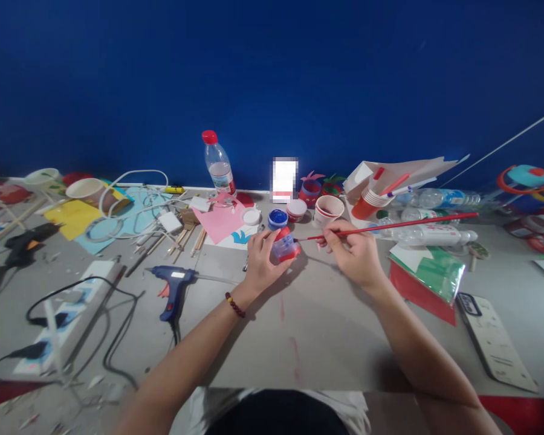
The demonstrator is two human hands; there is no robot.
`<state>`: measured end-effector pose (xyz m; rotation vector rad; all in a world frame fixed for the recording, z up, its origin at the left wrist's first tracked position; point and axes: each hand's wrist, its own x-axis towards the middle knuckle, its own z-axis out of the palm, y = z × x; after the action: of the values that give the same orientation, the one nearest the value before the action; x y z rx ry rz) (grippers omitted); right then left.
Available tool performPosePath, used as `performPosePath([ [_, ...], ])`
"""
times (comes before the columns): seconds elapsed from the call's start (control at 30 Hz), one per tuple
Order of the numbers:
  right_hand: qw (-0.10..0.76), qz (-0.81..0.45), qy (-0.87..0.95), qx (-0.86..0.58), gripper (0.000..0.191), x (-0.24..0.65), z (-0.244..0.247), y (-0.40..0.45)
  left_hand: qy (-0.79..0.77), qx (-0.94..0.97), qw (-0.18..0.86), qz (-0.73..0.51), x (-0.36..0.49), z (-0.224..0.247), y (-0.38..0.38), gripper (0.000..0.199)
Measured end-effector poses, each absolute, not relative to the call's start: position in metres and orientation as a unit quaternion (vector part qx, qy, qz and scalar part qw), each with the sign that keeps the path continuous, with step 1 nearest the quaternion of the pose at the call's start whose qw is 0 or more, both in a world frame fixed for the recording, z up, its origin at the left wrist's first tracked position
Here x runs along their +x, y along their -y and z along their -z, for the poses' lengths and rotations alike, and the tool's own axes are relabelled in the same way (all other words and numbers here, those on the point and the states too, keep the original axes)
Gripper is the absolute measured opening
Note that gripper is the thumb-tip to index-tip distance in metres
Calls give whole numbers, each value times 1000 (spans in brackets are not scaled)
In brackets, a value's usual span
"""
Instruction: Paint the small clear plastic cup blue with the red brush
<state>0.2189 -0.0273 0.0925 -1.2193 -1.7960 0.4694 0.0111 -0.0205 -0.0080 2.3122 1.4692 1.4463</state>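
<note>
My left hand (263, 261) grips a small cup-like piece (283, 246), partly blue and partly red, between thumb and fingers. My right hand (356, 254) is closed around a long red paintbrush (417, 222). The brush's dark tip points left and is at the right side of the piece; whether it touches cannot be made out. Just behind stands an open jar of blue paint (278, 217). Beside that jar are a pinkish-lidded jar (296, 210) and a paper cup (329, 209) with dark liquid. A white lid (251, 217) lies to the left, by pink paper (220, 220).
A blue glue gun (176, 287) and a power strip (68, 317) with cables lie left. A red-capped bottle (219, 166) and a bright phone-like screen (284, 178) stand behind. Stacked cups (370, 202), plastic bottles (435, 234), green paper (437, 269) and a phone (496, 341) are right.
</note>
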Motion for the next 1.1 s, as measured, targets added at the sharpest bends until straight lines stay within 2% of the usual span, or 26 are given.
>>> performPosePath([
  [0.17,429,-247,734,-466,18,212,-84,34,-460,741,11,-489,13,8,19,64],
  [0.53,430,-212,741,-470,24,210,-93,31,-462,738,20,-491,11,6,21,65],
  [0.8,437,-173,734,-490,19,220,-99,27,-465,736,21,-492,13,7,20,65],
  [0.97,451,-234,705,-495,17,221,-93,30,-465,735,23,-493,14,7,21,65],
  [1.1,425,-254,728,-475,17,212,-86,34,-462,733,15,-499,14,9,20,66],
])
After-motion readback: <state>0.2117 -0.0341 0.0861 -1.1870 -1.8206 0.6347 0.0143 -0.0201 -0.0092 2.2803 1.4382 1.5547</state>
